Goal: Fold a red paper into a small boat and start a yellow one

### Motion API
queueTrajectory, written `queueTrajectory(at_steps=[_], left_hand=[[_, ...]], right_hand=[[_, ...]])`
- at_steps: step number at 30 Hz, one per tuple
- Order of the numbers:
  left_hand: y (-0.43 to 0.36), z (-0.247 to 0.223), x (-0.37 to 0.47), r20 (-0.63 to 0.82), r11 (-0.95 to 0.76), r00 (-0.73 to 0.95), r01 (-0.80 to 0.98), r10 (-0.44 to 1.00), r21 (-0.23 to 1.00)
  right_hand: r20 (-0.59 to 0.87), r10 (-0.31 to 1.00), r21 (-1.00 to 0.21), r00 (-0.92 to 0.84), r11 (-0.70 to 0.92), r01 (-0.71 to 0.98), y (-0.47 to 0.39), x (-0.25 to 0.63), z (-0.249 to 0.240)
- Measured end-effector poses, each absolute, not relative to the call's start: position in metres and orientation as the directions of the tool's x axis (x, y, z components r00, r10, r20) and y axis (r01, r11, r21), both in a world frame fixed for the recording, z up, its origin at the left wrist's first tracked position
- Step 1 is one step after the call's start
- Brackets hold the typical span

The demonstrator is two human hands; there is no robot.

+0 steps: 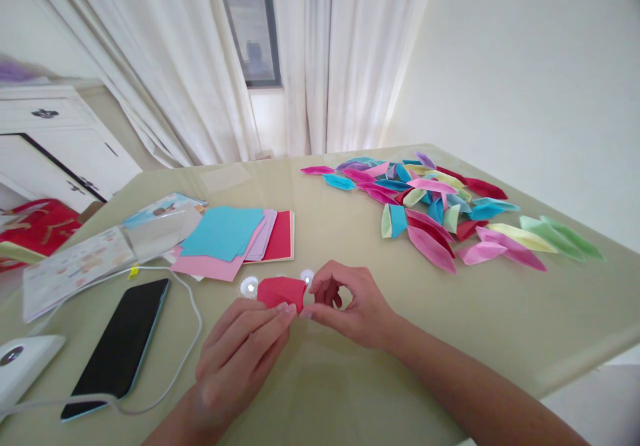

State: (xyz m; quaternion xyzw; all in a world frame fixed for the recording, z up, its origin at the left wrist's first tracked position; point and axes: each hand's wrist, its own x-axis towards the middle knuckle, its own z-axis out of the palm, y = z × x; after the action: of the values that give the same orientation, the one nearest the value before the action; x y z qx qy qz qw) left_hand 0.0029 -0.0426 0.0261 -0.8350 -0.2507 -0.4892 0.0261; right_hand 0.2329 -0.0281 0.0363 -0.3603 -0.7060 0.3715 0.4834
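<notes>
A small folded red paper point(281, 291) is at the middle of the table, between my hands. My left hand point(243, 346) lies along its lower edge, with the fingers together and their tips on the paper. My right hand point(353, 303) is at the paper's right end, its thumb and fingers curled round toward the edge. Light reflections show on the tabletop at both sides of the paper. The underside of the red paper is hidden.
Behind the left hand lies a stack of blue point(220, 233), pink, purple and red sheets. Many folded coloured paper pieces point(433, 236) spread over the right back. A phone point(120, 343), a white cable point(197, 326) and a white device point(30, 369) are at left.
</notes>
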Motion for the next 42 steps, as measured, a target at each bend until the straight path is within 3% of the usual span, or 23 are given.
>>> queueTrajectory(at_steps=[6, 14, 17, 20, 23, 26, 34, 42], left_hand=[[-0.043, 0.022, -0.01, 0.74, -0.906, 0.587, 0.417, 0.328, 0.07], [-0.035, 0.026, 0.001, 0.778, -0.903, 0.536, 0.42, 0.328, 0.091], [-0.026, 0.025, 0.003, 0.837, -0.771, 0.281, 0.592, 0.47, 0.234], [-0.011, 0.019, -0.002, 0.759, -0.565, -0.003, 0.665, 0.651, 0.488], [0.002, 0.011, -0.008, 0.55, -0.505, -0.002, 0.395, 0.835, 0.768], [0.005, 0.006, -0.008, 0.423, -0.422, 0.037, 0.184, 0.906, 0.888], [-0.002, 0.011, -0.007, 0.516, -0.486, 0.029, 0.382, 0.856, 0.786], [-0.001, 0.013, -0.015, 0.686, -0.632, 0.181, 0.601, 0.704, 0.49]], right_hand=[[0.359, 0.86, -0.894, -0.364, 0.429, 0.131, -0.033, 0.232, 0.041], [0.336, 0.864, -0.886, -0.374, 0.425, 0.186, -0.028, 0.233, 0.044], [0.313, 0.902, -0.887, -0.299, 0.39, 0.247, -0.019, 0.24, 0.042], [0.293, 0.92, -0.902, -0.26, 0.356, 0.244, -0.008, 0.25, 0.04], [0.279, 0.927, -0.923, -0.251, 0.33, 0.196, -0.001, 0.258, 0.038], [0.269, 0.939, -0.934, -0.216, 0.309, 0.178, 0.003, 0.261, 0.035], [0.418, 0.887, -0.891, -0.197, 0.442, 0.099, 0.006, 0.258, 0.026], [0.456, 0.843, -0.818, -0.286, 0.524, 0.239, 0.007, 0.259, 0.027]])
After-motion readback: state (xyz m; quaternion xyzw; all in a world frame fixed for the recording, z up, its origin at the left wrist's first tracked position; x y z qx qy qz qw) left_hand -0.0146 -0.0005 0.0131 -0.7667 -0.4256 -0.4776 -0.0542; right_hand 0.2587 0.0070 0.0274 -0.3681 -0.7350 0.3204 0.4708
